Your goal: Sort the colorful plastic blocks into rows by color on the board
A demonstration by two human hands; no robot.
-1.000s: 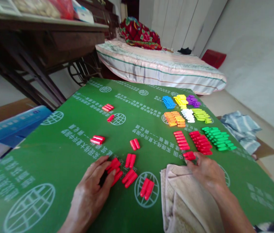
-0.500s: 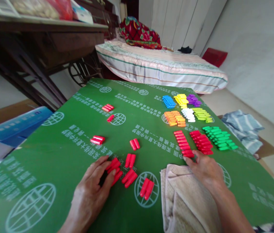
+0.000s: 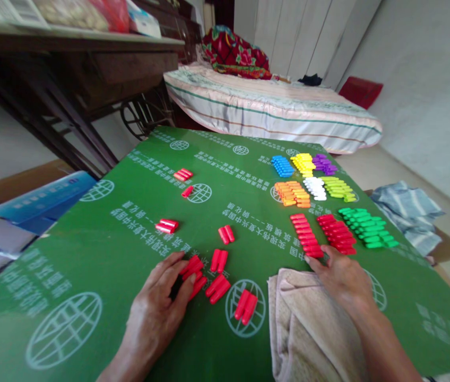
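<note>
Small red plastic tubes lie in pairs and small groups on a green board. My left hand (image 3: 161,302) rests beside one cluster of red tubes (image 3: 192,268), thumb and fingers curved and apart at its left edge. Nearby lie a red pair (image 3: 219,260), another red pair (image 3: 217,288) and a third (image 3: 245,306). At right, my right hand (image 3: 342,276) has thumb and index finger at the two ends of the nearest red tube (image 3: 312,254) in a neat red row (image 3: 302,231). Its other fingers are partly hidden. A folded beige cloth (image 3: 300,318) lies under the right wrist.
The green board (image 3: 129,339) fills the foreground. Sorted groups stand at right: dark red (image 3: 335,235), green (image 3: 368,228), orange (image 3: 292,193), white (image 3: 314,188), lime (image 3: 338,188), blue (image 3: 282,166), yellow (image 3: 303,164), purple (image 3: 324,164). More red tubes (image 3: 166,226) lie left; a bed (image 3: 273,106) stands behind.
The whole view has shifted slightly, so everything appears a little farther right. Both hands keep nearly the same places against the tubes; the right fingers stay at the row's near end.
</note>
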